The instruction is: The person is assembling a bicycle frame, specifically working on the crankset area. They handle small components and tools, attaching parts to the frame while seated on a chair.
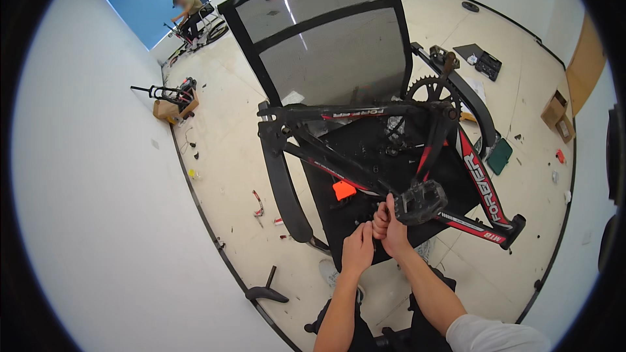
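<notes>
A black bicycle frame point(480, 179) with red and white markings lies across a black mesh-backed chair point(329, 52). Below the frame's near tube, my left hand point(358, 246) is closed, its fingertips meeting my other hand. My right hand point(391, 229) is curled too, thumb up, close beside a black pedal point(420, 202) that partly covers it. Whatever the fingers hold is hidden or too small to name. A toothed chainring point(433, 96) with a crank arm sits at the frame's far side. On the seat, left of my hands, rests a small orange box point(343, 189).
The chair's armrests point(287, 189) flank the frame. On the floor lie a saddle with its post point(267, 292), an open black tool case point(488, 65), a green case point(500, 156) and cardboard boxes point(557, 115). Far left, another person point(188, 12) sits by bicycle parts.
</notes>
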Demonstrator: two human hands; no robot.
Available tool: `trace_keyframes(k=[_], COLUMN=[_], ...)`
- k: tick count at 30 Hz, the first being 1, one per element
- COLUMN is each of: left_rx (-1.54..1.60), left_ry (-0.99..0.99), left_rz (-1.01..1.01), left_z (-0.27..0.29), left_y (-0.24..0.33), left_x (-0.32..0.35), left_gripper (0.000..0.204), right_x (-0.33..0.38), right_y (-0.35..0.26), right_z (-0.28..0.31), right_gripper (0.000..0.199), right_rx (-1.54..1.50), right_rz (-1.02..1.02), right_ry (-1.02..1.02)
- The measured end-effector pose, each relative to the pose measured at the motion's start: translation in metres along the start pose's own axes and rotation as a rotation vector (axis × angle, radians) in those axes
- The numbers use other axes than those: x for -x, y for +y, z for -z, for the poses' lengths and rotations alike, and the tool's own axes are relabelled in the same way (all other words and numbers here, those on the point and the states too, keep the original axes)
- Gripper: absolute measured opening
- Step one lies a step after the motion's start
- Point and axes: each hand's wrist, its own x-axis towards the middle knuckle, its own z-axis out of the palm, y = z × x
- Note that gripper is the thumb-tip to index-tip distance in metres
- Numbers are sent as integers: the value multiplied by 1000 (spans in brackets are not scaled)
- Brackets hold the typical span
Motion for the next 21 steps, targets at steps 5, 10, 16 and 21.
trace_keyframes(k=[5, 10, 16, 21], left_rx=[21, 55, 114, 147], left_ry=[29, -16, -49, -154], left_rz=[-1, 66, 69, 58], left_z=[-1, 3, 2, 0], left_y=[-7, -6, -20, -18], left_x=[-1, -1, -1, -3], left_gripper=[40, 37, 43, 44], right_x=[1, 1, 4, 7], right_y=[6, 6, 7, 6], right_z=[1, 1, -4, -1], right_gripper=[46, 47, 51, 51], right_rx=[-29, -10, 74, 158], right_rz=[-10, 0, -10, 50], right_ry=[-13, -12, 16, 22])
